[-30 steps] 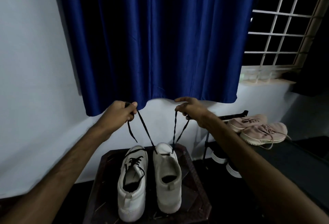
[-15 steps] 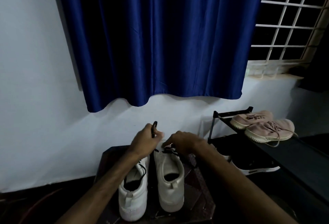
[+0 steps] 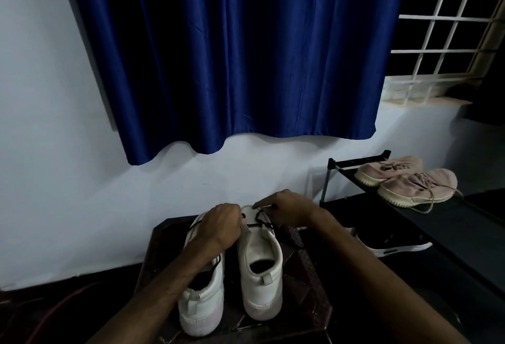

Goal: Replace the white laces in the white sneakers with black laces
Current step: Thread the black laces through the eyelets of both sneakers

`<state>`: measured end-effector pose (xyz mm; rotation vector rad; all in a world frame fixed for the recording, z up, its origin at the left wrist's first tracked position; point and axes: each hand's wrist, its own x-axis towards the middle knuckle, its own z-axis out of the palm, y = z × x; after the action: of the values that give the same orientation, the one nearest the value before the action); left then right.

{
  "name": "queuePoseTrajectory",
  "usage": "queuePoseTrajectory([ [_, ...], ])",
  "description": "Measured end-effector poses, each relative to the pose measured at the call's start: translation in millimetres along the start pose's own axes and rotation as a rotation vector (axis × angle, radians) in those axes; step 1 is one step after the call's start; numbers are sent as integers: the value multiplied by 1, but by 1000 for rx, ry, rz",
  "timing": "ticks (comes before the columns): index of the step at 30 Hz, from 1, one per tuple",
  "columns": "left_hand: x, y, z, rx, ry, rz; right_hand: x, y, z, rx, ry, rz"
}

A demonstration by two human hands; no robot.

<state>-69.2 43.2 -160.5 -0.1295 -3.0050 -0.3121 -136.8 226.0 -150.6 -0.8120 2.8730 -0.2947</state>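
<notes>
Sneakers (image 3: 263,300), a white pair, stand side by side on a dark stool (image 3: 308,278) by the wall (image 3: 54,152), heels toward the person and toes toward the wall. They are plain and low, each with a small pull tab at the heel and a slightly grubby sole edge. The left sneaker (image 3: 203,308) is partly under the person's forearm, and a black strand (image 3: 217,259) shows at its opening beside the wrist. The right sneaker (image 3: 261,270) has its dark opening in full view, with its tongue lying flat. A black lace (image 3: 258,224) crosses it near the toe, one bar straight across and loose ends rising toward both hands.

The left hand (image 3: 221,224) sits at the toe end between the two sneakers, fingers curled in, with a lace tip poking out at its fingertips; it seems to pinch that end, though the grip itself is hidden. The right hand (image 3: 289,212) hovers over the right toe; the forefinger is stretched out toward the left hand while the other fingers close on the lace's other end.

A blue curtain (image 3: 246,56) hangs above; a white window grille (image 3: 451,29) is to the right. A black rack (image 3: 352,164) stands just beside the stool, holding pink shoes (image 3: 410,179) on top and a black shoe (image 3: 396,248) beneath.
</notes>
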Motion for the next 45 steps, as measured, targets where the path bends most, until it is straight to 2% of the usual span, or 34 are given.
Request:
queuePoseTrajectory([
  [2,0,2,0,21,-2,-38,1,-5,2,-2,-94,-36],
  [5,-1,2,-4,68,-87,-78,3,0,4,-89,-110,-44],
  [8,3,-9,-12,-118,-178,-161,-1,3,5,-197,-122,-55],
  [12,2,-26,-29,-355,-75,-217,-5,5,8,-281,-100,-83],
  [15,-3,-26,-33,-337,-20,-228,-2,2,6,-320,-110,-65],
  [18,-5,-29,-42,-381,32,-213,-7,1,-16,-93,-160,80],
  [21,0,-33,-70,-436,172,-175,-16,-1,-64,485,-42,181],
  [24,7,-33,-105,-509,199,-119,-31,-18,-116,921,41,127],
  [26,10,-33,-123,-385,262,-76,-35,-32,-143,1044,9,91],
  [28,9,-29,-138,-197,362,-69,-36,-45,-160,1059,18,88],
  [30,8,-25,-152,-180,455,-69,-36,-56,-170,1053,73,82],
  [32,8,-23,-163,-290,510,-83,-35,-64,-174,1058,156,87],
  [34,7,-21,-170,-474,492,-110,-32,-69,-171,1026,302,93],
  [36,4,-16,-176,-753,389,-136,-26,-68,-169,841,492,92],
  [38,-2,-10,-180,-965,277,-182,-23,-69,-171,629,555,103],
  [41,-8,-5,-188,-1196,154,-294,-26,-75,-186,663,484,145],
  [45,-11,-3,-206,-1349,17,-305,-40,-82,-213,1128,199,130],
])
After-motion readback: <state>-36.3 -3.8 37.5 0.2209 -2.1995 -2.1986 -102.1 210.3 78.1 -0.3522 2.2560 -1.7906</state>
